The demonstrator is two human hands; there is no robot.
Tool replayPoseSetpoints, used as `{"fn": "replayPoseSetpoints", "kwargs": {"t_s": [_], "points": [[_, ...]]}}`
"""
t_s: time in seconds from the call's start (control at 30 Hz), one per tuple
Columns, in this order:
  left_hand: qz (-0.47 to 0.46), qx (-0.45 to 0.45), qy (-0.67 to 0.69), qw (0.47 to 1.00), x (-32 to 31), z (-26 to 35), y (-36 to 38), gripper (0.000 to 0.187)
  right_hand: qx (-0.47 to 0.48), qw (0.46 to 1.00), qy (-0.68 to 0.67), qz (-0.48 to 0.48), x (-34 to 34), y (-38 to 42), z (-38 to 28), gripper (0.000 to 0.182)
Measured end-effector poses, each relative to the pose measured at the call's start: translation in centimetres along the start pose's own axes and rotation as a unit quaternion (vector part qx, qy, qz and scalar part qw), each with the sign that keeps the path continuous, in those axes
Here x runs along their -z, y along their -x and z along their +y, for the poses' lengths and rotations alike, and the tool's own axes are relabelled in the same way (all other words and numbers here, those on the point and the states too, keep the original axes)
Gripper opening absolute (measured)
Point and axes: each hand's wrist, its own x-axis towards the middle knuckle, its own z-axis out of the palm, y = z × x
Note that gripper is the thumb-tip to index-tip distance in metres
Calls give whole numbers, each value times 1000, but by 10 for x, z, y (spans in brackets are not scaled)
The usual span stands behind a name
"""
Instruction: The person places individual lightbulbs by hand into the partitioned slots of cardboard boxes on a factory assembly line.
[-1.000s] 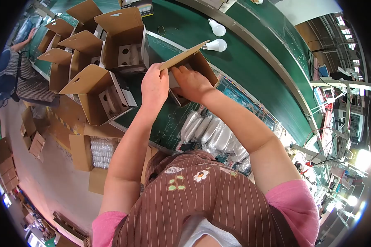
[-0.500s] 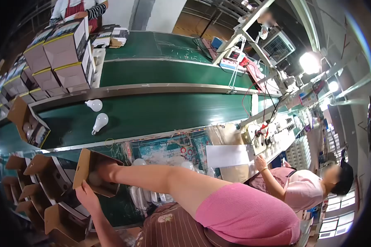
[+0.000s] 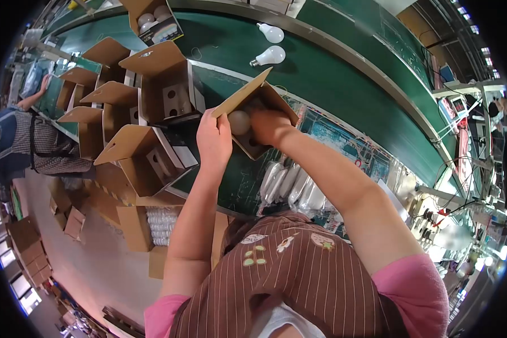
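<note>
An open cardboard box (image 3: 281,101), its flap raised, is tilted in front of me. My left hand (image 3: 213,138) is closed on its near left edge, thumb by the opening. My right hand (image 3: 271,127) reaches inside the box; its fingers are hidden, so whether they hold anything cannot be seen. A white light bulb (image 3: 240,122) shows in the box beside the right hand. Beyond it, one light bulb (image 3: 271,32) and a second bulb (image 3: 269,56) lie on the green conveyor belt (image 3: 332,73).
Several open boxes (image 3: 162,84) with holed inserts stand at the left. A box with bulbs (image 3: 155,22) sits on the belt. Plastic-wrapped bulbs (image 3: 293,186) lie right of my box. A carton of clear packaging (image 3: 162,225) is below left. Another person (image 3: 34,138) works at far left.
The view has swung left and down, bringing more open boxes and the floor into sight. My left hand still grips the box, and my right hand is still inside it.
</note>
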Motion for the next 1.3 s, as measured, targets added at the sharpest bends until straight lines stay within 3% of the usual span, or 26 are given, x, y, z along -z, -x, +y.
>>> {"fn": "replayPoseSetpoints", "kwargs": {"t_s": [0.13, 0.23, 0.33, 0.43, 0.63, 0.83, 0.93, 1.3], "points": [[-10, 5, 9, 1000, 1, 1, 0, 19, -7, 995, 75, 60, -2, 11, -7, 62], [-10, 6, 26, 1000, 2, 2, -1, 21, -22, 986, 152, 71, -6, 5, -13, 51], [-10, 8, 23, 1000, 3, 6, -2, 22, 38, 992, 118, 14, 9, 7, -5, 39], [-6, 0, 23, 1000, 1, 2, 1, 22, 31, 996, 66, -53, 19, 12, -5, 31], [-11, 10, 32, 999, 1, 6, -1, 22, 49, 992, 83, -83, 15, -1, 0, 30], [5, -7, 36, 999, -1, 6, 0, 21, -15, 1000, 23, -8, 0, -1, 1, 29], [-1, 4, 31, 1000, 0, 8, -1, 20, 43, 995, 58, -65, 8, -12, 9, 29], [0, -19, -6, 1000, -1, 1, -1, 20, 106, 992, 63, 7, 0, -10, 11, 24]]}}
